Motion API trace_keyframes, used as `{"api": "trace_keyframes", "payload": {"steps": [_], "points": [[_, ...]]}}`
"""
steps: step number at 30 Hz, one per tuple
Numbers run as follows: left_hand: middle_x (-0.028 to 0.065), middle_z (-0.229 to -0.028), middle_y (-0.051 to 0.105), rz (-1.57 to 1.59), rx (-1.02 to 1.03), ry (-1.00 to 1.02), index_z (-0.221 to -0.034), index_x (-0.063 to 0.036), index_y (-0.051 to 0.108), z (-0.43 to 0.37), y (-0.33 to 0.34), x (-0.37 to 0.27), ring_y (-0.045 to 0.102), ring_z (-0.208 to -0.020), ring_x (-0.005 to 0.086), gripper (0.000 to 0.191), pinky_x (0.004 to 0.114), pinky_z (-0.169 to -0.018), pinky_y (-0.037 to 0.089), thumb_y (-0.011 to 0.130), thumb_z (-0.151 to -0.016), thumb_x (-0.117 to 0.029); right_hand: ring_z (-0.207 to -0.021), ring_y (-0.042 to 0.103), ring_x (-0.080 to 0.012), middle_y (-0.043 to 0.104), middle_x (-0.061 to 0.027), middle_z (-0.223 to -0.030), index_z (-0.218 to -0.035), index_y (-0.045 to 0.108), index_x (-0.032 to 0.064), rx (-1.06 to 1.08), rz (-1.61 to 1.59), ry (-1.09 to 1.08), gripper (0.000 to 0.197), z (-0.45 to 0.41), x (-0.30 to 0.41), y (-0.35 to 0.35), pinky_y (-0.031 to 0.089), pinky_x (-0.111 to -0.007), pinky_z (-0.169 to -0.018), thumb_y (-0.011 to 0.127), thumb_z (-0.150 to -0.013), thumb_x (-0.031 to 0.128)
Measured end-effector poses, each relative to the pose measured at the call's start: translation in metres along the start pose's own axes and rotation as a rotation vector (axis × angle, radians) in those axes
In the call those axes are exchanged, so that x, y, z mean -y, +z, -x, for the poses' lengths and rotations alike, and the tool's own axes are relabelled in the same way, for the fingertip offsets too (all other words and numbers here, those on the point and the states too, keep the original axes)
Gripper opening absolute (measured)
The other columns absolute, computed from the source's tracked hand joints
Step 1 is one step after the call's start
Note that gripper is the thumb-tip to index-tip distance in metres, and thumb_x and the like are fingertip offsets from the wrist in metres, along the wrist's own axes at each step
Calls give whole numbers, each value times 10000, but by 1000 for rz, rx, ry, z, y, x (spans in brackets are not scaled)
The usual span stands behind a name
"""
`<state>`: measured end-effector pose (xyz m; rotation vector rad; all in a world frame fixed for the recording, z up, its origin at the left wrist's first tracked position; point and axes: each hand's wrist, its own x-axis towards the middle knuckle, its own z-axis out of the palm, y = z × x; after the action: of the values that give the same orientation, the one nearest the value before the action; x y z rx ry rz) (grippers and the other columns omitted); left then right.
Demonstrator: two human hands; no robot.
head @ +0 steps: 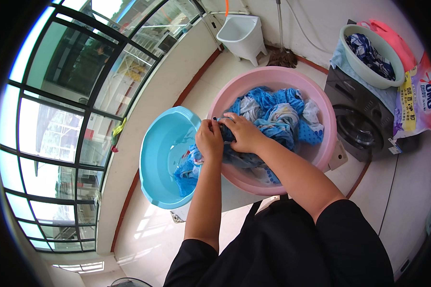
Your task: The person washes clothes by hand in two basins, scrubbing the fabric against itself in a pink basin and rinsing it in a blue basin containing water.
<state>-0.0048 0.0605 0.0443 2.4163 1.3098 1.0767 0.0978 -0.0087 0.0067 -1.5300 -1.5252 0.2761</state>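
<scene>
Both my hands grip a wet, bunched cloth (227,133) over the near-left rim of a large pink plastic basin (325,107). My left hand (209,138) is closed around its left part, and my right hand (245,132) is shut on it just to the right. In the pink basin lies a heap of blue and white patterned laundry (273,107) in cloudy water. A smaller light-blue basin (154,150) stands against it on the left, with some water and a blue patterned cloth (186,177) inside. My left wrist covers part of that cloth.
Beyond the basins stand a white plastic sink tub (240,32) and a mop (282,59). On the right, a dark front-loading washing machine (359,122) carries a pale green basin (398,77) of dark clothes. An OMO detergent bag (416,102) is beside it. Windows (57,125) line the left wall.
</scene>
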Motion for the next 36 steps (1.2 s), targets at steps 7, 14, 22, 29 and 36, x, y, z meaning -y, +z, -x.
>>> {"api": "trace_keyframes", "payload": {"steps": [7, 14, 22, 29, 36], "points": [[107, -741, 584, -188, 29, 267, -753, -49, 558, 3, 6, -2, 554, -741, 288, 148, 392, -727, 388, 502, -812, -172, -1206, 332, -271, 390, -89, -1322, -1104, 585, 128, 340, 604, 69, 334, 15, -8, 37, 271, -389, -944, 398, -842, 217], [123, -687, 570, -206, 80, 276, -734, -49, 558, 4, 3, 0, 546, -712, 299, 173, 402, -705, 388, 485, -819, -182, -1156, 411, -312, 537, -160, -1145, -1004, 621, 59, 639, 410, 162, 335, 2, -7, 17, 332, -395, -909, 485, -798, 286], [151, -639, 555, -88, 121, 266, -658, -47, 521, 4, 0, -6, 540, -647, 325, 270, 413, -674, 385, 454, -856, -218, -804, 580, -336, 600, -215, -847, -811, 559, -6, -76, -679, 447, 277, -19, -35, -14, 432, -362, -680, 503, -838, 264], [160, -560, 510, 87, 28, 30, -653, -8, 520, 2, 2, 9, 471, -495, 289, 328, 365, -480, 352, 453, -881, -234, -841, 584, -295, 600, -185, -863, -946, 568, -4, 115, -262, 346, 258, -13, -5, -18, 438, -332, -743, 519, -847, 228], [181, -607, 531, 45, 100, 10, -698, -10, 514, 3, -1, 5, 509, -550, 336, 301, 403, -506, 381, 471, -859, -262, -889, 562, -349, 585, -198, -946, -992, 496, 53, -28, -292, 269, 214, -6, 10, -15, 438, -421, -731, 507, -825, 187]]}}
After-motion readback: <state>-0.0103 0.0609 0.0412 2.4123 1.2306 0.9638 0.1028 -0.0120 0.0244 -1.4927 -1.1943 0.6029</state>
